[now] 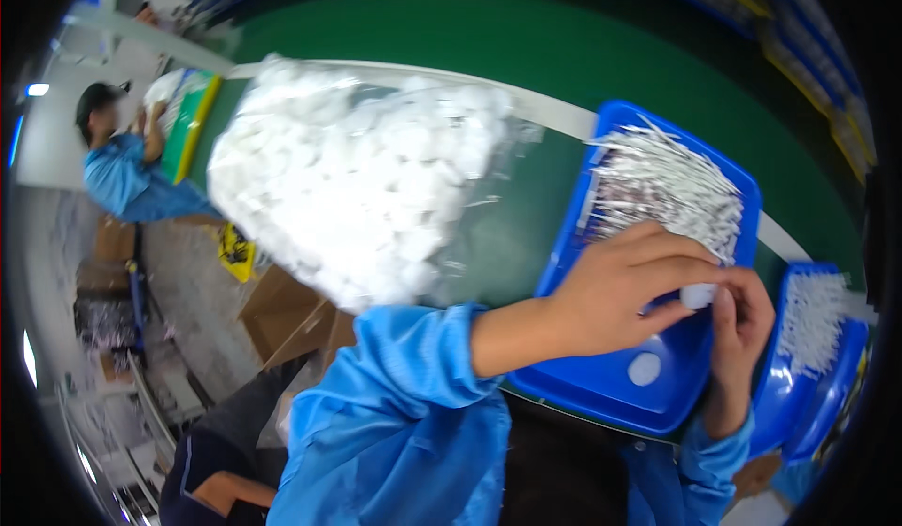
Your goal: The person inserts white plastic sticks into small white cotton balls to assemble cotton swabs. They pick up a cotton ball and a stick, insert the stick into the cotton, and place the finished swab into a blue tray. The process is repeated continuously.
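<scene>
Over a blue tray, my two hands meet at a small white round cap-like piece. My left hand pinches it between thumb and fingers from the left. Close against its right side, my right hand has its fingers curled round to the same piece. Anything else between the fingertips is hidden. A heap of thin silvery-white sticks fills the far half of the tray. On the tray's bare near part lies another white round piece, below my left hand.
A big clear bag of white round pieces lies on the green bench left of the tray. At right stands another blue tray with white parts. A cardboard box is below the bench. A co-worker in blue works at far left.
</scene>
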